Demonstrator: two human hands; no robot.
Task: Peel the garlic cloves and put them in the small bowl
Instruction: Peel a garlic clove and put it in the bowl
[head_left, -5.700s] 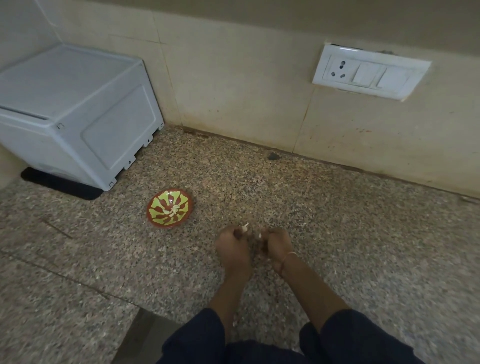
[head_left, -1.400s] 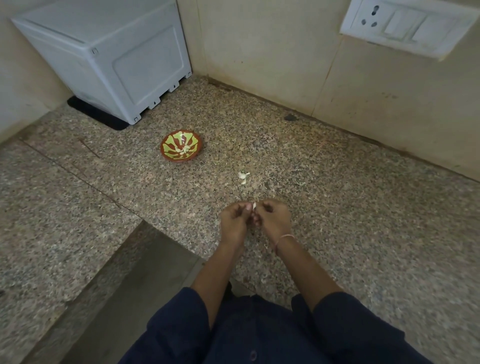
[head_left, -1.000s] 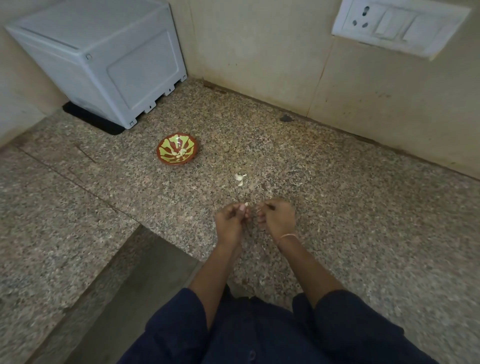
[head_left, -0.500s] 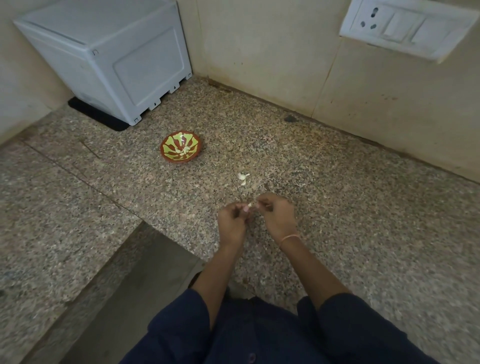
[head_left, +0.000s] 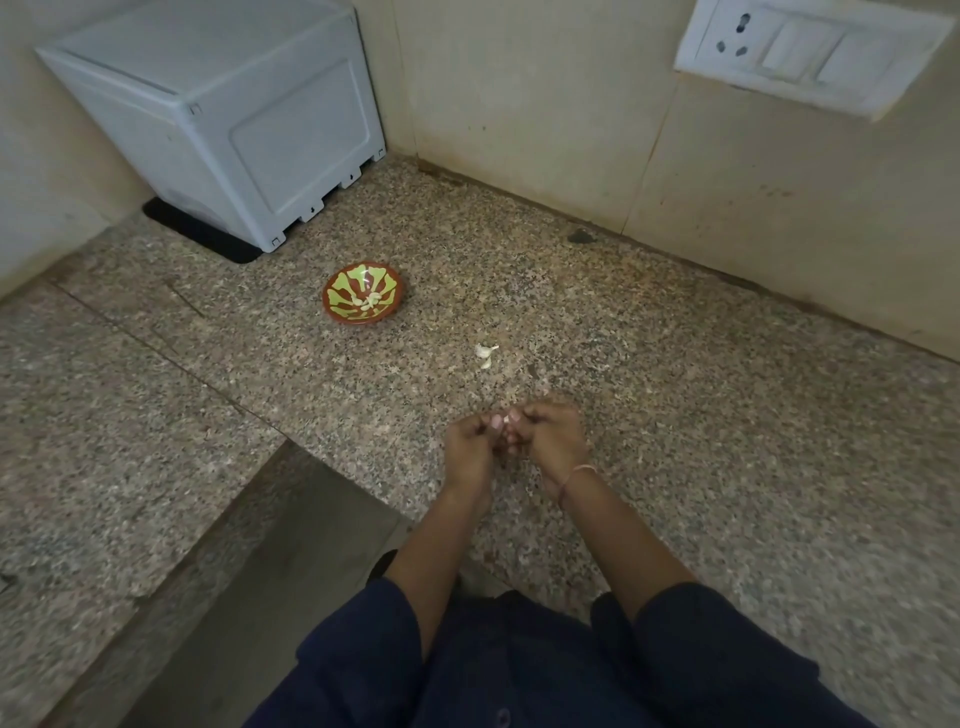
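Note:
Low over the granite counter, my left hand (head_left: 470, 451) and my right hand (head_left: 551, 440) are pressed together, fingers curled. Between their fingertips they pinch a small pale garlic clove (head_left: 497, 420), mostly hidden. A small red-brown bowl (head_left: 363, 300) with a yellow-green pattern sits to the far left of my hands and holds a few peeled cloves. Two loose garlic pieces (head_left: 485, 354) lie on the counter between the bowl and my hands.
A light grey plastic box (head_left: 228, 114) stands on a black mat in the back left corner. A white socket and switch plate (head_left: 810, 52) is on the tiled wall. The counter edge (head_left: 291, 441) drops away at the lower left.
My hands have drawn closer together around the clove, with the fingers more tightly curled than half a second ago. The bowl and the loose pieces have not moved.

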